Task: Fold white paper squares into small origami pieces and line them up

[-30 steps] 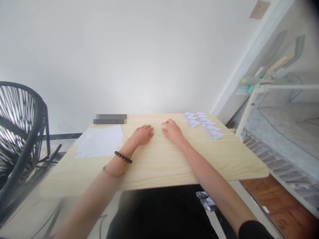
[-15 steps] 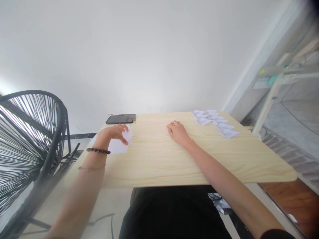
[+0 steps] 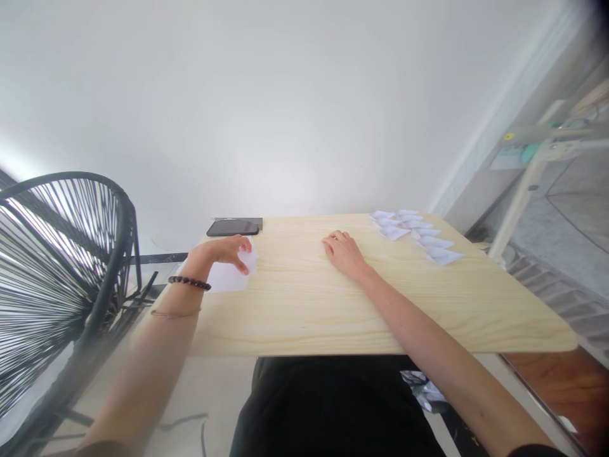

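My left hand (image 3: pixel 228 251) is over the white paper sheets (image 3: pixel 228 279) at the left of the table. Its thumb and fingers are apart, with paper showing in the gap. Whether the fingertips press on a sheet is hard to make out. My right hand (image 3: pixel 343 252) rests palm down near the middle of the table, fingers loosely bent, with nothing visible in it. Folded white paper pieces (image 3: pixel 442 256) lie in two rows at the far right, beyond my right hand.
A black phone (image 3: pixel 233 227) lies at the back left, behind the papers. A dark corded chair (image 3: pixel 121 235) stands left of the wooden table (image 3: pixel 295 311). The white wall (image 3: pixel 309 114) rises behind it. At right is a pale metal frame (image 3: pixel 521 197).
The whole view has shifted slightly, so things appear a little farther right. My left hand stays over the papers with fingers apart, and my right hand stays on the table.
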{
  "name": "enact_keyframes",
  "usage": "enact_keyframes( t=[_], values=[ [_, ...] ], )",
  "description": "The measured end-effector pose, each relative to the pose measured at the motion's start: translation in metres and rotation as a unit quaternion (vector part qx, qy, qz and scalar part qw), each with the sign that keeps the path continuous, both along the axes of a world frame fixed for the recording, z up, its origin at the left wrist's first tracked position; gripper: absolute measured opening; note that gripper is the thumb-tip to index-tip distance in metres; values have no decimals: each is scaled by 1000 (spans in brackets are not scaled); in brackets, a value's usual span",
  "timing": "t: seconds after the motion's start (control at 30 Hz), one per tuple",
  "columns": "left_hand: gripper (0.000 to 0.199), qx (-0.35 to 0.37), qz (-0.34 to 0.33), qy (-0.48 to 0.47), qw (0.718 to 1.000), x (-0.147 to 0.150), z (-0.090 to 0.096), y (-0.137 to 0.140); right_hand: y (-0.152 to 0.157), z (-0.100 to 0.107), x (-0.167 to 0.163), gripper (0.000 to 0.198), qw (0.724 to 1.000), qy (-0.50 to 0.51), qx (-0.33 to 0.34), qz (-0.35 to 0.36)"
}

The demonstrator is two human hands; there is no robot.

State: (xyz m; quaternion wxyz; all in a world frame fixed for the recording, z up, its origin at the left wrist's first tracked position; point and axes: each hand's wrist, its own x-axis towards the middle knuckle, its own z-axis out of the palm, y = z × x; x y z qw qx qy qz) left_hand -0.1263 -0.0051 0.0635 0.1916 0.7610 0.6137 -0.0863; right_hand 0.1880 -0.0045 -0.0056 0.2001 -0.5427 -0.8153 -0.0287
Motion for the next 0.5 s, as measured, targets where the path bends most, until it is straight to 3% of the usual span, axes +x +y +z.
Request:
enact_keyframes(
  t=[0.2,0.5],
  values=[
    [69,0,18,-53,998,-3,-2,0,-1,1,0,26,1000,9,-8,2],
    [37,-19,-26,-102,994,-4,5,3,0,-1,1,27,1000,10,-4,1]
  ],
)
